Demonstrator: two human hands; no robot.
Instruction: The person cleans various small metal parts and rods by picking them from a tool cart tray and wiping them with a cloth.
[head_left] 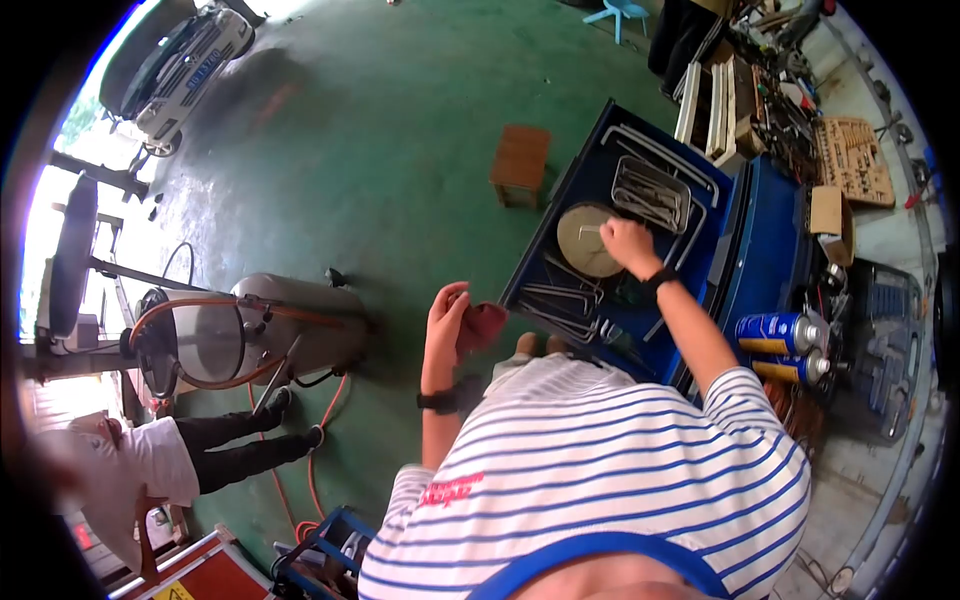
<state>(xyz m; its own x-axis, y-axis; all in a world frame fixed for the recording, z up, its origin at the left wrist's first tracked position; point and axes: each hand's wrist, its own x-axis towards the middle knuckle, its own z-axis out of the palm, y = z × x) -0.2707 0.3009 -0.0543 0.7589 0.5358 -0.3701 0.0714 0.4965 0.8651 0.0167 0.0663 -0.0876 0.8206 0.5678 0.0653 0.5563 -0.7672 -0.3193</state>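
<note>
My left hand (442,325) is closed around a dark red cloth (482,328), beside the near corner of an open blue drawer (545,228). Over the drawer, my right hand (630,247) is closed, its fingers pinching a small L-shaped hex key (588,229). Below that key lies a round, tan tin (583,250) with a few thin pieces in it. Several larger hex keys (560,298) lie in the drawer near the tin. A rectangular metal tray (652,192) of long, thin tools sits behind it.
Blue spray cans (775,333) stand on the bench right of the drawer. A small wooden stool (520,160) is on the green floor beyond. To the left are a grey air tank (300,310), an orange hose (312,475) and a person in a white shirt (150,460). Another person (680,40) stands at top right.
</note>
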